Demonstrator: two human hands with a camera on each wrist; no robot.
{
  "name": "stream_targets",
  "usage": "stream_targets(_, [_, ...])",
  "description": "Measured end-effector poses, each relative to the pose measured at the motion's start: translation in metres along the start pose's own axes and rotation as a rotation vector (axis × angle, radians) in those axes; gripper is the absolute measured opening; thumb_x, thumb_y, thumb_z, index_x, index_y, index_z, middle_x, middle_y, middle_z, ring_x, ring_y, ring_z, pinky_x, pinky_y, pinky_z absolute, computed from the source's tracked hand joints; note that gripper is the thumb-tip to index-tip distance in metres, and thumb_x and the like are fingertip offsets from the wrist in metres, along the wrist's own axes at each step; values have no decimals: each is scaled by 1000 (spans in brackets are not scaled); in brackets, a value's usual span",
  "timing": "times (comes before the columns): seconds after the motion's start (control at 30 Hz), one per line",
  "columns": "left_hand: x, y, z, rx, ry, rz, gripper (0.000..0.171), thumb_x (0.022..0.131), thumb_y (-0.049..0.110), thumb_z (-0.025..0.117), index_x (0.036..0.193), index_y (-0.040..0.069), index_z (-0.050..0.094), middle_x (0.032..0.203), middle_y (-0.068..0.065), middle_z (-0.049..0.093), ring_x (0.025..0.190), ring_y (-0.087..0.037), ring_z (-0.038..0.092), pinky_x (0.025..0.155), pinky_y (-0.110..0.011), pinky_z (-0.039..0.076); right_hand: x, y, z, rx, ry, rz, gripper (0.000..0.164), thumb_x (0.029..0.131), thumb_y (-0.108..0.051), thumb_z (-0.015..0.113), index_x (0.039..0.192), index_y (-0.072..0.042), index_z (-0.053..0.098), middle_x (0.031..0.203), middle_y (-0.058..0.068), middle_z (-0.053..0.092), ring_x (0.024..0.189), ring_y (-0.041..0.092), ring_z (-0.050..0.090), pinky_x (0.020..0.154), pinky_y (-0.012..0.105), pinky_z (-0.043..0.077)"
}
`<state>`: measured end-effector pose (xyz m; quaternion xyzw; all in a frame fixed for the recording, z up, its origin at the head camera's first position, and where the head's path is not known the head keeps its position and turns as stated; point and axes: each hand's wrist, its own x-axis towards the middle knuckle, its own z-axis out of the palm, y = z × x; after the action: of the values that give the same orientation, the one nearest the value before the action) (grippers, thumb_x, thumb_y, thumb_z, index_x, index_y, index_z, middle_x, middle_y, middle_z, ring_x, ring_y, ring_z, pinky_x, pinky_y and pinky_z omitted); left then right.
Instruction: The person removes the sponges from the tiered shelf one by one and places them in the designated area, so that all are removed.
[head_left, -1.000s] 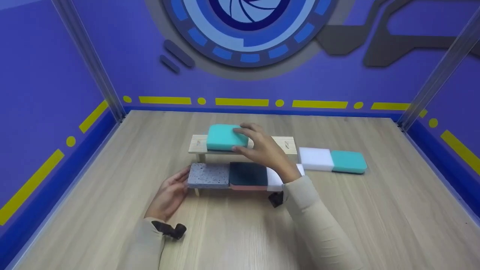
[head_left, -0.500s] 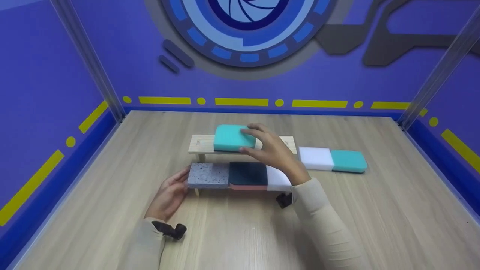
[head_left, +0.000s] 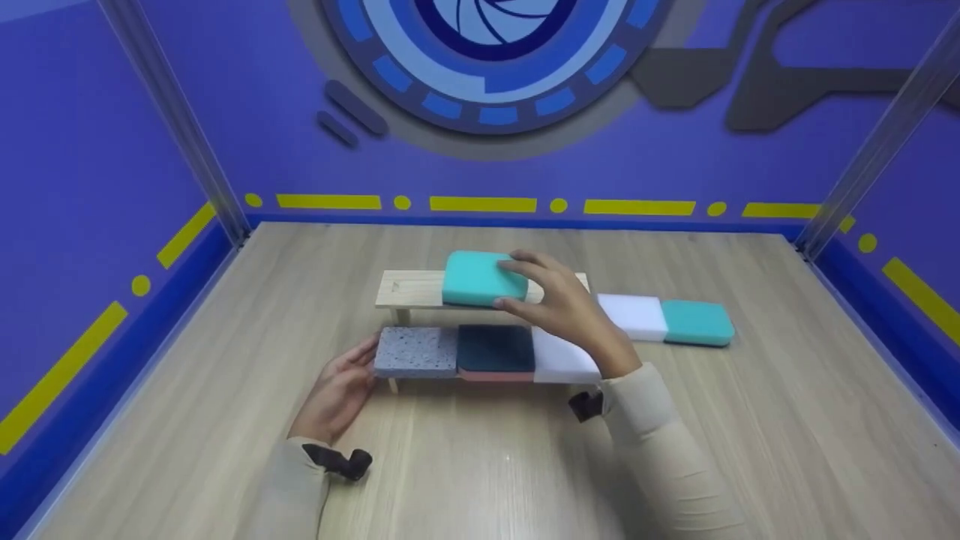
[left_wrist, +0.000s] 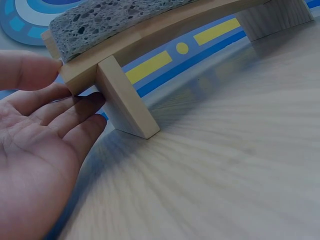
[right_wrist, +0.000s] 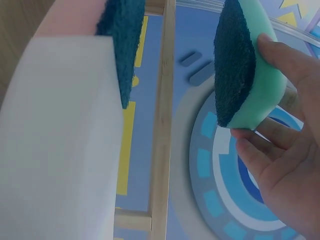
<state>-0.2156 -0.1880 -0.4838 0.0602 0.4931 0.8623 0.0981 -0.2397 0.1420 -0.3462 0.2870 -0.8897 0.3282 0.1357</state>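
Observation:
My right hand (head_left: 564, 304) grips a turquoise sponge (head_left: 480, 277) by its right side, thumb in front and fingers behind. In the right wrist view, the sponge's dark green scouring face points toward the wooden rack, with a gap between it and the upper plank (right_wrist: 163, 100). My left hand (head_left: 337, 394) holds the left end of the rack's lower plank (left_wrist: 150, 37), thumb at its corner and fingers beneath. On that plank lie a grey pitted pumice stone (head_left: 416, 351), a pink sponge with its dark scouring side up (head_left: 495, 349), and a white sponge (head_left: 562, 358).
Right of the rack, a white sponge (head_left: 632, 317) and another turquoise sponge (head_left: 697, 322) lie side by side on the wood-grain table (head_left: 465, 465). Blue printed panels (head_left: 750, 165) rise behind and at both sides. A black wrist camera (head_left: 341, 459) sits on the left cuff.
My right hand has moved to the right with the turquoise sponge, baring more of the upper plank's left end and the lower white sponge. My left hand has stayed put.

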Motion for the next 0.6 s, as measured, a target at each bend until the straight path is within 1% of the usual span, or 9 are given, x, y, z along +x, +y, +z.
stream_targets(0.2, [0, 0, 0, -4, 7, -3, 69, 80, -20, 31, 147, -13, 17, 156, -29, 15, 118, -11, 56, 104, -23, 45, -7, 3, -7, 21, 11, 10, 54, 84, -37, 72, 131, -15, 60, 140, 9, 52, 132, 25, 46, 108, 45, 43])
stream_targets(0.4, [-1, 0, 0, -9, -2, 5, 70, 79, -21, 31, 147, -13, 16, 156, -28, 15, 119, -12, 55, 106, -24, 43, -16, 7, -16, 24, 7, 17, 53, 84, -35, 72, 132, -16, 59, 142, 7, 50, 133, 26, 45, 107, 46, 43])
stream_targets(0.6, [-2, -1, -1, -7, -11, 5, 69, 80, -20, 30, 147, -13, 15, 157, -28, 14, 120, -11, 53, 105, -23, 43, -25, 17, -23, 19, 34, -8, 52, 83, -32, 73, 130, -14, 61, 138, 12, 53, 130, 28, 48, 105, 46, 45])
